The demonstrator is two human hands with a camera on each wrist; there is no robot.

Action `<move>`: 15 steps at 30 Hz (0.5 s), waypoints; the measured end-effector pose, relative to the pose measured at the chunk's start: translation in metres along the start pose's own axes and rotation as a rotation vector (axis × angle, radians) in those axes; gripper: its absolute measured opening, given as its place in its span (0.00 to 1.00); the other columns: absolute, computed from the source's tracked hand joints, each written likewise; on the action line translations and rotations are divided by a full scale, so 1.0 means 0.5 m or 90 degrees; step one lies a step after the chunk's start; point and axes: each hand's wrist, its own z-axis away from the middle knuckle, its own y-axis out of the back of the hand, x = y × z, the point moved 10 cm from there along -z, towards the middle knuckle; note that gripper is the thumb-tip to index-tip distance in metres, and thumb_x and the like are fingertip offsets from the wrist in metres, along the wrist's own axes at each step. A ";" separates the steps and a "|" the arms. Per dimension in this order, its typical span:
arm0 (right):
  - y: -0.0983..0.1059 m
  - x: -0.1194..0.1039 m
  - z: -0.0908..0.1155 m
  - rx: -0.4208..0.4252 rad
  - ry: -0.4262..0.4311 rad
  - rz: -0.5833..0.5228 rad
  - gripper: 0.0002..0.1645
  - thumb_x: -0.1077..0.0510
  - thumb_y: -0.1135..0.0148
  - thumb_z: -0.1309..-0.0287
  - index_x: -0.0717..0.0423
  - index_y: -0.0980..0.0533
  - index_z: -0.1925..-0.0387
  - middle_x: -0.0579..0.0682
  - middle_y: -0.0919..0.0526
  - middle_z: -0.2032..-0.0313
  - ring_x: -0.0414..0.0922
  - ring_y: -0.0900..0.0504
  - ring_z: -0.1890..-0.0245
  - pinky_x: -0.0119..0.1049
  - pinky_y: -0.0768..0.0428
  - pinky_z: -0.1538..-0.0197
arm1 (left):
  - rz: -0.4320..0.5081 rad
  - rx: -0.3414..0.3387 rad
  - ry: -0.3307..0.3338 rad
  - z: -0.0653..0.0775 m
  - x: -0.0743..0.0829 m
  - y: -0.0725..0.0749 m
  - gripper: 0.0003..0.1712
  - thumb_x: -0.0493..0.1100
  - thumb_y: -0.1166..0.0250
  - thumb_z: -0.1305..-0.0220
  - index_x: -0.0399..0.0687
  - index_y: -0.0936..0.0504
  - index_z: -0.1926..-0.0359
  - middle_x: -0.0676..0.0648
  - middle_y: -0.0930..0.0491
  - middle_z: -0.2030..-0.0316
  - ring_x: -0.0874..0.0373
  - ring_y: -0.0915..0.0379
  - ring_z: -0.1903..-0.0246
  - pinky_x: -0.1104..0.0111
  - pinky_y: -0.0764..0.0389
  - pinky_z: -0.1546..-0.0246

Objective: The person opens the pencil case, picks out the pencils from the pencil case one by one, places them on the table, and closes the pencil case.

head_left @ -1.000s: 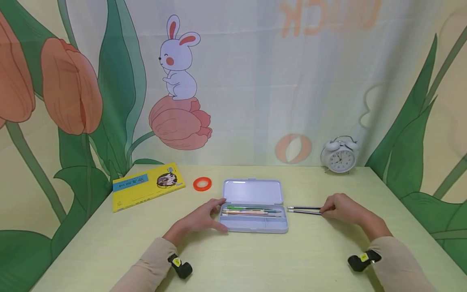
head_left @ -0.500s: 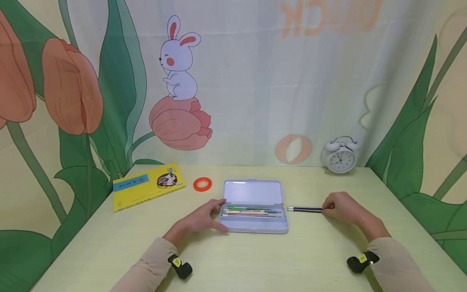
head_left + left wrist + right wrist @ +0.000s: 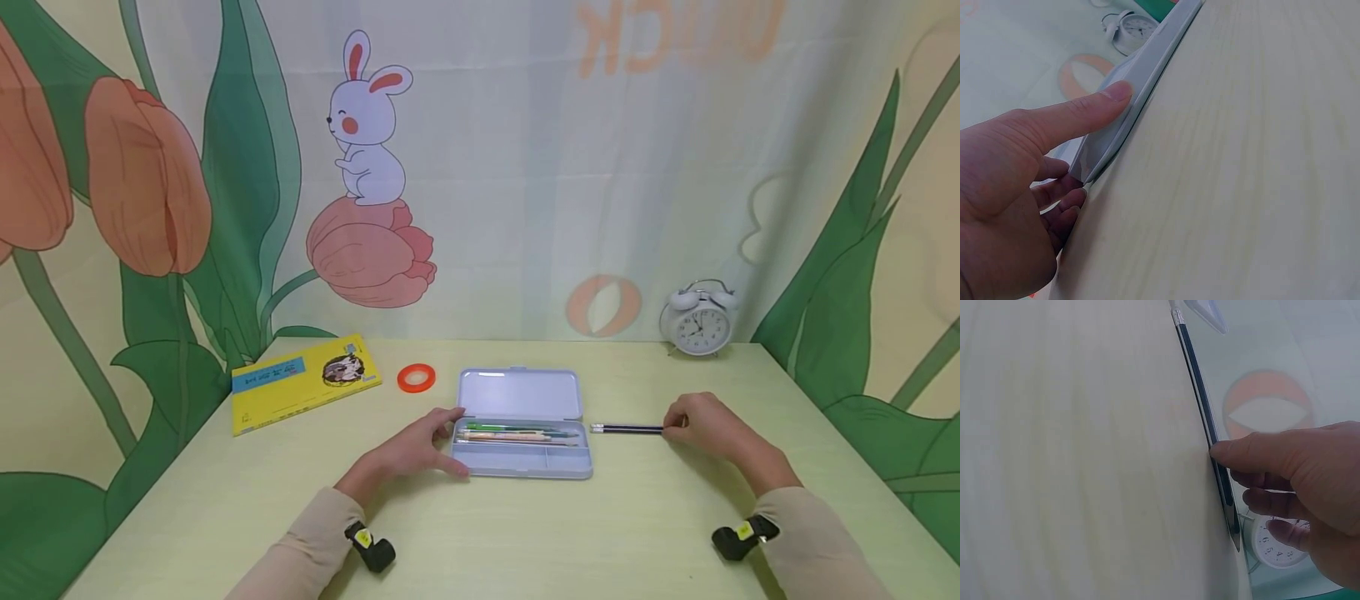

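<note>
A pale lavender pencil case (image 3: 517, 393) lies with its lid raised, several pens and pencils (image 3: 517, 436) in its rear compartment. My left hand (image 3: 408, 448) holds the case's left end, thumb (image 3: 1094, 112) along the front side and the other fingers behind the end. To the right of the case, two dark pencils (image 3: 630, 429) lie side by side on the table, their silver-ferruled ends pointing at it. My right hand (image 3: 707, 429) pinches them toward their sharpened tips. In the right wrist view the thumb presses on the pencils (image 3: 1200, 394); the fingers are partly hidden behind.
A yellow book (image 3: 300, 383) lies at the back left, with an orange tape ring (image 3: 416, 378) beside it. A white alarm clock (image 3: 699, 321) stands at the back right. Behind the table (image 3: 540, 542) hangs a printed curtain (image 3: 495, 167).
The two pencils, slightly apart before, have come together side by side in my right hand. That hand has shifted slightly to the back. My left hand has stayed on the case.
</note>
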 end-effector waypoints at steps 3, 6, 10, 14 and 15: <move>0.002 0.001 0.000 -0.001 -0.006 0.002 0.02 0.66 0.30 0.46 0.60 0.16 0.72 0.45 0.18 0.73 0.42 0.23 0.71 0.40 0.21 0.64 | 0.000 -0.001 -0.001 0.000 0.002 0.000 0.59 0.53 0.18 0.53 0.52 0.40 0.24 0.49 0.32 0.42 0.49 0.37 0.44 0.53 0.34 0.38; 0.008 -0.005 -0.001 0.004 -0.006 0.003 0.02 0.66 0.31 0.45 0.59 0.16 0.72 0.44 0.18 0.73 0.42 0.24 0.71 0.40 0.22 0.64 | -0.002 -0.001 -0.005 -0.001 0.003 0.001 0.59 0.54 0.18 0.53 0.52 0.40 0.24 0.49 0.32 0.42 0.49 0.37 0.44 0.52 0.33 0.39; 0.015 -0.021 -0.007 0.013 0.007 0.002 0.03 0.65 0.29 0.45 0.57 0.16 0.72 0.43 0.20 0.73 0.41 0.26 0.72 0.37 0.24 0.68 | 0.000 0.000 -0.003 -0.001 0.001 0.001 0.59 0.55 0.18 0.54 0.52 0.40 0.24 0.49 0.32 0.43 0.49 0.37 0.44 0.53 0.34 0.39; 0.020 -0.045 -0.012 0.021 0.016 -0.011 0.02 0.63 0.28 0.44 0.56 0.16 0.70 0.43 0.21 0.73 0.41 0.27 0.72 0.34 0.25 0.69 | -0.001 0.000 -0.001 0.001 0.000 0.000 0.59 0.55 0.18 0.54 0.52 0.40 0.24 0.49 0.32 0.43 0.49 0.38 0.44 0.54 0.34 0.39; 0.022 -0.055 -0.012 0.025 0.024 -0.016 0.02 0.63 0.28 0.44 0.56 0.16 0.70 0.43 0.21 0.73 0.41 0.27 0.72 0.34 0.25 0.69 | -0.001 -0.001 -0.001 0.001 0.000 -0.001 0.59 0.54 0.18 0.54 0.52 0.40 0.24 0.49 0.32 0.43 0.49 0.37 0.44 0.53 0.34 0.39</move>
